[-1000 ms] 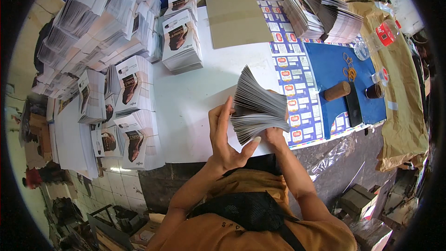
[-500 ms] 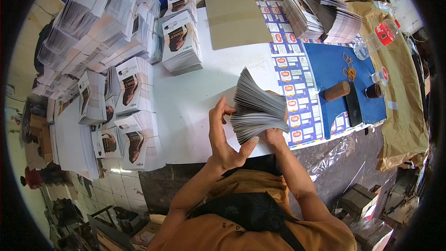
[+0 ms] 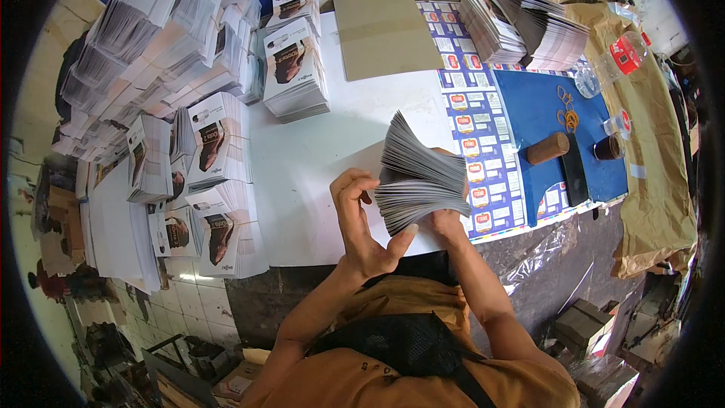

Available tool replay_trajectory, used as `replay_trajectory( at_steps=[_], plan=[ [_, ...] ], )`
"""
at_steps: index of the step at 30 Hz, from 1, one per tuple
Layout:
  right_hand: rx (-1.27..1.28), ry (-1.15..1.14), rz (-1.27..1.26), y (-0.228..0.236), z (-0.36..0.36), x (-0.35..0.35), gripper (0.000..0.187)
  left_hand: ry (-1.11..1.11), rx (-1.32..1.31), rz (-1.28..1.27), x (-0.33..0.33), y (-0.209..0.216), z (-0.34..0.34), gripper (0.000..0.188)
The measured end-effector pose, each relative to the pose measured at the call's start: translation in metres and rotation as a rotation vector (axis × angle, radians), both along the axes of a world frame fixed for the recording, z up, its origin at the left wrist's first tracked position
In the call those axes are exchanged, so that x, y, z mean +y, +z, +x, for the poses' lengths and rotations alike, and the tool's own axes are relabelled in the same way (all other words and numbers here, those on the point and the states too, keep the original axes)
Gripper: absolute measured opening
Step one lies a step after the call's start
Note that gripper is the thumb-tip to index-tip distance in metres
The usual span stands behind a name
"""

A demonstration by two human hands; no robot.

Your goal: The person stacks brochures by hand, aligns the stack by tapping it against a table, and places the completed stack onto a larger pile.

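Over the table's front edge, a thick stack of grey-edged booklets is fanned out at its left end and bunched tightly at its right. My right hand grips the bunched end from below; most of its fingers are hidden behind the stack. My left hand is beside the fanned edges, fingers curved and thumb spread apart from them. The left thumb tip is at the lowest booklets, and the left fingertips are near the middle of the fan. Whether they touch the paper is hard to tell.
Tall piles of booklets fill the left, with banded bundles in front. A grey-brown board lies at the back. More booklets stand back right. A wooden cylinder, black bar, rubber bands, and plastic bottle are right.
My left fingers have drawn slightly left and curled more, away from the fanned edges. My right hand and the stack stay nearly still.
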State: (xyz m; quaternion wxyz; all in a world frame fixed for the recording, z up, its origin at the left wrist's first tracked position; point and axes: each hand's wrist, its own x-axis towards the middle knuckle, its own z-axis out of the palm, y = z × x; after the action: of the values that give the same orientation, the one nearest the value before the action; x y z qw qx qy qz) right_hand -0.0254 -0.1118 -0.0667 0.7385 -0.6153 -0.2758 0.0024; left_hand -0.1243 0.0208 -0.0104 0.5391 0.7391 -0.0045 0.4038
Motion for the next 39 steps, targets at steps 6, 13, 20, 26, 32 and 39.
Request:
replay_trajectory(
  at_steps=[6, 13, 20, 26, 32, 39],
  plan=[
    [-0.047, -0.007, 0.015, 0.007, 0.000, 0.003, 0.050, -0.053, 0.036, -0.059, 0.002, 0.001, -0.001, 0.081],
    [-0.049, -0.026, -0.028, 0.001, 0.001, 0.001, 0.047, -0.026, 0.049, 0.068, 0.002, 0.005, 0.002, 0.091],
    [-0.021, -0.004, -0.019, 0.001, 0.001, 0.000, 0.046, 0.017, -0.009, 0.052, 0.002, 0.001, 0.003, 0.077],
    [-0.058, -0.003, -0.056, 0.000, 0.002, 0.001, 0.045, -0.053, 0.016, -0.088, 0.002, -0.001, 0.003, 0.084],
    [-0.063, -0.020, 0.006, 0.010, -0.001, 0.003, 0.046, -0.027, 0.072, 0.061, 0.004, 0.006, 0.003, 0.094],
    [-0.049, -0.018, -0.035, 0.004, 0.001, 0.002, 0.045, -0.038, 0.040, -0.050, 0.000, 0.003, 0.003, 0.084]
  ],
)
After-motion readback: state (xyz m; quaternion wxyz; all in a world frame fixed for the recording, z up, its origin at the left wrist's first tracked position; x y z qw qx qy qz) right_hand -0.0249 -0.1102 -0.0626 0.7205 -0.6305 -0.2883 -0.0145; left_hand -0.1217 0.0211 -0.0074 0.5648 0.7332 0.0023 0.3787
